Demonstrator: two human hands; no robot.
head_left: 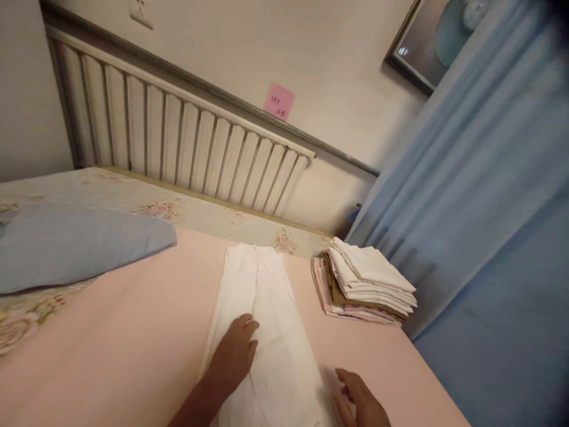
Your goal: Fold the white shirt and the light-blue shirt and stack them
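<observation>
At lower right, right hand [361,398] loosely curled, apparently empty; at lower centre, left hand [234,353] relaxed over the white garment [278,341], gripping nothing. Looks light, limp, easily creased; best taken by both far corners, mid-frame.

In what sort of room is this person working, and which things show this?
Probably a bedroom, in a home or perhaps a dormitory: a pink sheet lies over what looks like a floral bed cover, a wall radiator is behind it, and a blue curtain hangs on the right.
</observation>
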